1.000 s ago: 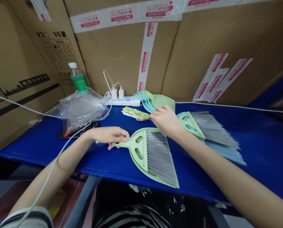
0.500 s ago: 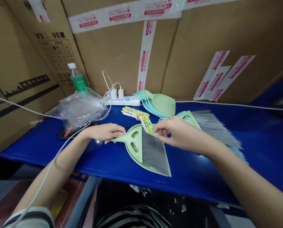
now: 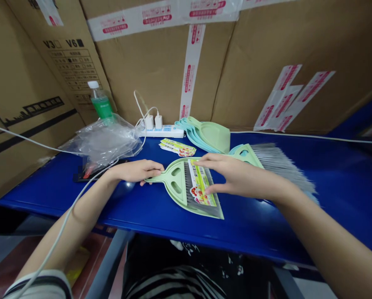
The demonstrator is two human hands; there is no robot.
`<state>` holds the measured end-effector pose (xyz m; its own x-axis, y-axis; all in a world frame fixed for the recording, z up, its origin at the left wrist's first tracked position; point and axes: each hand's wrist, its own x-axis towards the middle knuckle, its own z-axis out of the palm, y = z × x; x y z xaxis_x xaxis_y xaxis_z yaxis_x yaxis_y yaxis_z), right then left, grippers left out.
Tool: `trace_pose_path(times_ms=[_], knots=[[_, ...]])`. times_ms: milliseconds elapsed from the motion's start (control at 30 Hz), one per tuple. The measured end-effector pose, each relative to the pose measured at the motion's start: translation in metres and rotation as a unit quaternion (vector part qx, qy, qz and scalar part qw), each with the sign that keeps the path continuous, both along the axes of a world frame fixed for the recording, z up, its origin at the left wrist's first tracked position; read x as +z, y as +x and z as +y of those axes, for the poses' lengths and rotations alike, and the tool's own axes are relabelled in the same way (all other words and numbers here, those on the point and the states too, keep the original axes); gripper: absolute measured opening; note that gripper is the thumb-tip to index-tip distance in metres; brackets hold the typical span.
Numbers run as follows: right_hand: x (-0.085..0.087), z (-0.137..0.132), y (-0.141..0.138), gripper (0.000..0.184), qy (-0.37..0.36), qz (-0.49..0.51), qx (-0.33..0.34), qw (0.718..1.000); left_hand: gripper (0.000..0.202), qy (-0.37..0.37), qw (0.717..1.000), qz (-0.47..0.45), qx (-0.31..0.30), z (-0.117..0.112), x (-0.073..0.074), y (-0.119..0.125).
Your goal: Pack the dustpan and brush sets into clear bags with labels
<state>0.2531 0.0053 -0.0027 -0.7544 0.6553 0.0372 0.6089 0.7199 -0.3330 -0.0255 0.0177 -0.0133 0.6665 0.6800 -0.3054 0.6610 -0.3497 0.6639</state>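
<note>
My left hand (image 3: 144, 170) is closed round the handle end of a pale green dustpan (image 3: 168, 192) and the matching hand brush (image 3: 179, 182) nested on it. A printed label card (image 3: 201, 182), yellow-green and white with red pictures, lies flat across the brush's grey bristles. My right hand (image 3: 232, 174) is open over the card's right side, thumb and fingers apart, the fingertips at its surface. Several more label cards (image 3: 178, 147) lie in a loose pile just behind the dustpan.
Stacked green and blue dustpans (image 3: 215, 135) lie at the back, with more brushes (image 3: 279, 166) on the right. Clear plastic bags (image 3: 103, 139), a green bottle (image 3: 101, 101) and a white power strip (image 3: 163, 132) stand behind my left hand. A cable (image 3: 70, 211) crosses my left forearm.
My right hand has laid the label card down on the bristles and its fingers have spread. The left hand keeps its hold, and the dustpan and brush have shifted slightly.
</note>
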Motion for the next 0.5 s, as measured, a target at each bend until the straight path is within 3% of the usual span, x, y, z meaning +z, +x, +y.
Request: trace_pose_path(times_ms=[100,200,500], knots=[[-0.011,0.004,0.001,0.086,-0.017,-0.040,-0.003,0.999,0.032,-0.001,1.000,0.006,-0.001,0.000,0.001,0.000],[-0.018,0.005,-0.002,0.099,-0.058,-0.073,0.005,0.996,0.030,-0.003,1.000,0.005,-0.001,0.000,0.001,0.001],[-0.019,0.004,-0.003,0.102,-0.103,-0.114,0.003,0.988,0.029,0.016,1.000,0.011,0.001,0.000,0.001,0.001]])
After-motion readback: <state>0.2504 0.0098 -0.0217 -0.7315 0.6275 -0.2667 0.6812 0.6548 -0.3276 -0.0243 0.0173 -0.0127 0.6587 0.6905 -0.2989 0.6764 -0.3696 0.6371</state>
